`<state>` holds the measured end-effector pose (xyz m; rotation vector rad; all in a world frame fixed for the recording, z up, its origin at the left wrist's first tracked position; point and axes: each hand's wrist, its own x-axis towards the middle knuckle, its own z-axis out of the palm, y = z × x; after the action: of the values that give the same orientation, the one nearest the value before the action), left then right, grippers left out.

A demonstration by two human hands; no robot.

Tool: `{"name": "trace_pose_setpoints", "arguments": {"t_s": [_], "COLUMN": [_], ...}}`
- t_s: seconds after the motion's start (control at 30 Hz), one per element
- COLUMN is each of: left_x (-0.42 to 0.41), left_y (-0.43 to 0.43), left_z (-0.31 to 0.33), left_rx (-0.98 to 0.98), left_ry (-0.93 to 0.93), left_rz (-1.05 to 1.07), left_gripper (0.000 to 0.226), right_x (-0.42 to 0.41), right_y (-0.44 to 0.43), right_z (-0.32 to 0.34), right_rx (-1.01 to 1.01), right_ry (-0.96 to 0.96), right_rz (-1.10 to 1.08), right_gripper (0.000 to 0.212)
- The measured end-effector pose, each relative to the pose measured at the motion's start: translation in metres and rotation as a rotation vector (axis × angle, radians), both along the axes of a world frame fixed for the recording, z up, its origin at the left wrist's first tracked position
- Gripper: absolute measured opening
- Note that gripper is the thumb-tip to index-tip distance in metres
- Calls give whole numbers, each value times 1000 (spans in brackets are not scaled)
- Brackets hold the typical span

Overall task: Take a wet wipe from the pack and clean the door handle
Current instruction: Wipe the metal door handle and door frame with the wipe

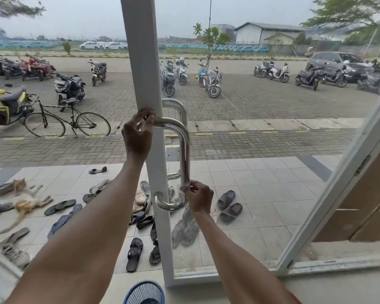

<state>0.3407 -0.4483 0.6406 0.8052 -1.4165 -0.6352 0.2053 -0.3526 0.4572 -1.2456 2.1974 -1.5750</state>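
Sensibly, your left hand (138,133) grips the door handle (185,150) top, steadying it, while your right hand (199,199) pinches the wet wipe (183,190) against its lower end.

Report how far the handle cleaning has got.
Done: a wet wipe is already out; the pack is not in view. In hand: the right hand presses the wipe against the lower part of the door handle, near the bottom bend, while the left hand grips the top end by the door frame. Left: how much of the bar is wiped cannot be told.
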Motion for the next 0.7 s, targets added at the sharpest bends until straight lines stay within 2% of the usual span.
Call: {"name": "trace_pose_setpoints", "arguments": {"t_s": [0.1,0.23,0.33,0.43,0.6,0.7], "left_x": [-4,-5,-5,-5,-6,-6], "left_y": [2,4,4,3,-3,-4], "left_z": [-1,-2,-2,-4,-8,-10], "left_rx": [-10,-85,-130,-154,-187,-179], "left_ry": [45,50,41,39,37,52], "left_rz": [-2,23,35,65,67,46], "left_gripper": [21,21,21,22,23,24], "right_x": [6,10,14,18,13,11], "right_y": [-3,-1,-1,3,1,3], "right_z": [20,14,-7,-26,-60,-55], "right_rx": [-174,-239,-198,-126,70,40], "right_ry": [41,42,27,-33,-160,-156], "right_rz": [-47,-58,-87,-131,-37,-23], "right_gripper": [7,10,17,11,8,8]}}
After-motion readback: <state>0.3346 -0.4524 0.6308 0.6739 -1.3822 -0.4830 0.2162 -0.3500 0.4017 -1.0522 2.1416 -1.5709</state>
